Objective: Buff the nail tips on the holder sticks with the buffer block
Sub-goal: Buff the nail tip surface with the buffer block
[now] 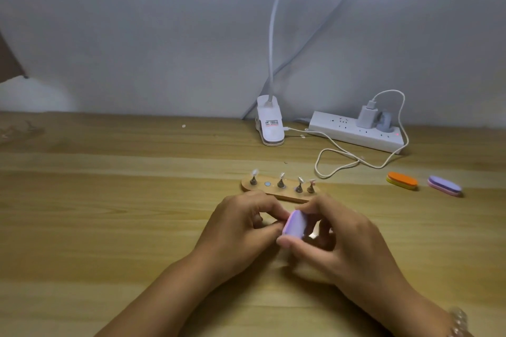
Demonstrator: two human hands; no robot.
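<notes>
Two hands meet low over the middle of the bench (109, 227). The right hand (342, 243) clamps the purple buffer block (295, 224) between thumb and fingers, and the block stands on edge. The left hand (241, 224) has its fingers curled, tips bunched against the block. Whether they pinch anything is hidden, so I cannot tell. Just beyond the hands lies a wooden stand (273, 191) carrying four holder sticks (281, 183), each topped with a nail tip (255, 172). A round blue spot (267, 184) sits between the first and second stick. Well off to the right lie an orange buffer (402, 180) and a purple-pink buffer (444, 185), near each other but apart. A clip lamp (269, 124) and a power strip (342, 131) sit at the back.
</notes>
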